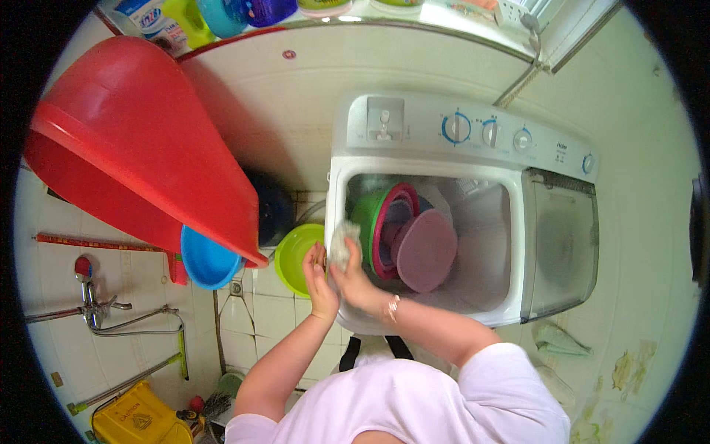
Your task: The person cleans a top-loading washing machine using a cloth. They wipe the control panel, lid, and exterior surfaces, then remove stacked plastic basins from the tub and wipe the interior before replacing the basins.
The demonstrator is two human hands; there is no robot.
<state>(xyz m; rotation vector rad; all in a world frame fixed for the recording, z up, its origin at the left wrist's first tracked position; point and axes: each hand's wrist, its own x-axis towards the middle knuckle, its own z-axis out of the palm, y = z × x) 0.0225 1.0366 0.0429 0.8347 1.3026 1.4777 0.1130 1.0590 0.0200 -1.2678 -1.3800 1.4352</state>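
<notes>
My right hand (352, 277) holds a crumpled pale cloth (342, 247) against the left rim of a white twin-tub washing machine (424, 162). Close beside it, my left hand (320, 286) is at the outer left side of that rim, fingers raised; whether it grips anything is unclear. Inside the open tub, a green basin (366, 213), a deep pink basin (383, 266) and a dull pink round plastic piece (427, 251) lie tilted together. A lime-green basin (288, 261) is below and behind my left hand, lower than the machine's rim.
A big red plastic tub (138, 122) leans at the left, with a blue basin (208, 258) by its lower edge. Wall-mounted shower taps (94, 308) and a yellow caution bucket (141, 416) are farther left. Bottles (222, 16) line the ledge above. A grey lid (560, 244) covers the machine's right side.
</notes>
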